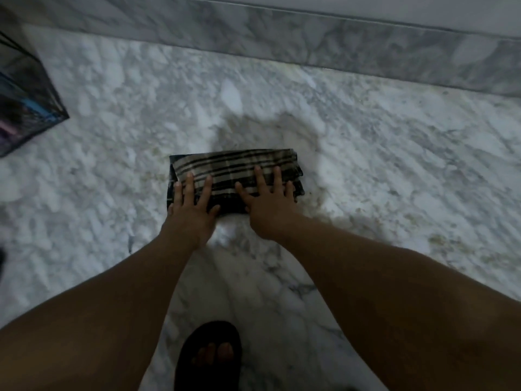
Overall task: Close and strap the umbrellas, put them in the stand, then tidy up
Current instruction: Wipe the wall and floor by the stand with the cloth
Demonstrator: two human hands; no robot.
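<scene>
Head view looks straight down on my two bare arms reaching to a folded, black-and-beige striped cloth (236, 176) lying flat on the white-and-grey marble floor (394, 153). My left hand (191, 204) lies on the cloth's left end with its fingers straight and spread, gripping nothing; my right hand (267, 204) lies the same way on the right half, palm down, fingers fanned toward the far edge. Both are released and flat, which I judge suits wiping: two open palms spread the pressure over the whole pad so it slides without bunching.

Around the cloth the marble shows a darker, dull patch with brownish specks running off to the right, probably damp or dirt left where wet umbrellas stood, and that would explain why the cloth sits exactly here. The umbrellas themselves I cannot pick out for certain; at the far left edge stands a dark wire-framed stand (25, 103), and through it I see blue and pink streaks that may be their canopies, well apart from my hands. If so, I take this as the tidying stage.

A raised marble step (310, 43) runs along the far side, and my black sandal (208, 359) is planted between my arms.
</scene>
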